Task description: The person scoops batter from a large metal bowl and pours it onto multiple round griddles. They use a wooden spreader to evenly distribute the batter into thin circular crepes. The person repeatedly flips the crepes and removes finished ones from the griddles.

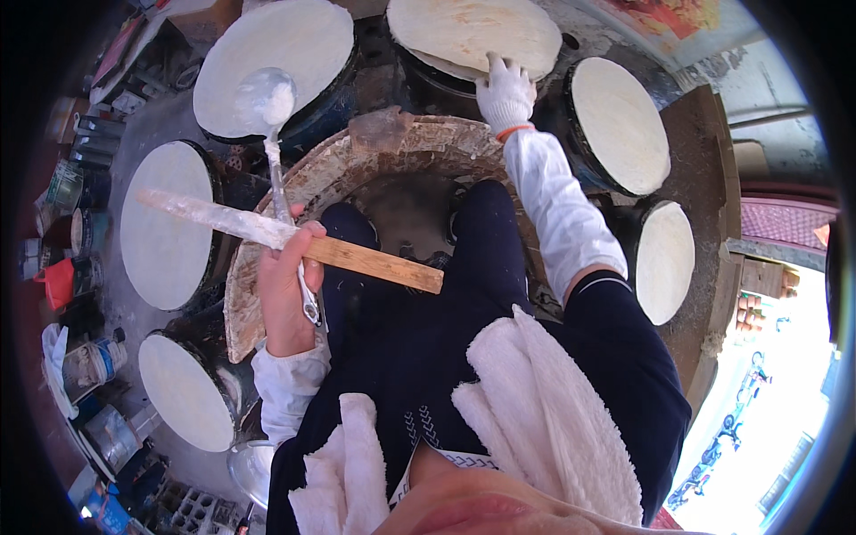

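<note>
My left hand (287,287), bare, grips a steel ladle (275,167) and a flat wooden spreading stick (374,261) together. White batter coats the far half of the stick and clings to the ladle's bowl, which is over the upper-left round griddle's pale sheet of batter (267,40). My right hand (506,93), in a white knit glove, touches the near edge of a thin round pancake (475,30) on the top griddle. That pancake has faint brown patches, and its edge is raised left of the glove. The glove hides whether my fingertips pinch it.
More griddles bear pale round sheets, at left (167,227), lower left (187,394), right (622,127) and far right (664,264). A batter-crusted curved ledge (321,157) surrounds my knees. A metal bowl (253,468) sits by my left elbow. Cardboard (702,180) stands at right.
</note>
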Demonstrator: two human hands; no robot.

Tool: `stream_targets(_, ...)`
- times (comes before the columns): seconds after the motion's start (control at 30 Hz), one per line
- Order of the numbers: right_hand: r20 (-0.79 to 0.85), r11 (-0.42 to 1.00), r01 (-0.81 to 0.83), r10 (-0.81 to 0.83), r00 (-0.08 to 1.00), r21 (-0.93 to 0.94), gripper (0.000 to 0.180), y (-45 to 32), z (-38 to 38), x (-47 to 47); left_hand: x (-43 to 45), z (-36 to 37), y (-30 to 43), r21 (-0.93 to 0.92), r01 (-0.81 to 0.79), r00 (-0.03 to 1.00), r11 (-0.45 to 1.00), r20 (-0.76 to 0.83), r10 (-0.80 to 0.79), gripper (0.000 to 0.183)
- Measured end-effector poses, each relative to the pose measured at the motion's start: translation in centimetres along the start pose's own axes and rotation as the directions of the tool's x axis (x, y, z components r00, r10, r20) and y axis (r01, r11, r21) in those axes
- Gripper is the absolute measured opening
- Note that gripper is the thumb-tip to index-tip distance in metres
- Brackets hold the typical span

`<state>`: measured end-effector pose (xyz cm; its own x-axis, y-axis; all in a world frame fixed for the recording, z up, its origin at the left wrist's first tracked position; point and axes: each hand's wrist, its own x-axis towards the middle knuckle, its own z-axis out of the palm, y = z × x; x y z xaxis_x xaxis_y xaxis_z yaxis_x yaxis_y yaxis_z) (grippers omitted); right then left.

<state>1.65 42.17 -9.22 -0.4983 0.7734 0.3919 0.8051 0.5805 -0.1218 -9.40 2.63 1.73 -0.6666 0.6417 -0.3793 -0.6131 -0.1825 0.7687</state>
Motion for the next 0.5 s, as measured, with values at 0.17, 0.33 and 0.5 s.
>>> stream_targets(0.17, 0.091, 0.969, 0.247, -0.243, 0.966, -0.033, 0.026, -0.1, 3.7, 4.8, 1.6, -0.7, 1.0, -0.034, 0.011, 0.997, 0.999, -0.081, -0.014, 0.039)
stream_targets(0.33, -0.371, 0.948, 0.205, -0.105, 0.922, 0.242, 0.029, 4.2, -1.0, 8.4, 1.5, -0.6, 1.2, -0.006, 0.014, 0.995, 1.0, -0.099, -0.014, 0.043)
stream_targets(0.5, -0.201, 0.502, -0.086, 0.489, 0.849, 0.86, 0.021, 14.2, -15.1, 3.3, 0.9, 1.9, 0.2, 0.101, 0.062, 0.995, 0.993, -0.089, -0.053, 0.037)
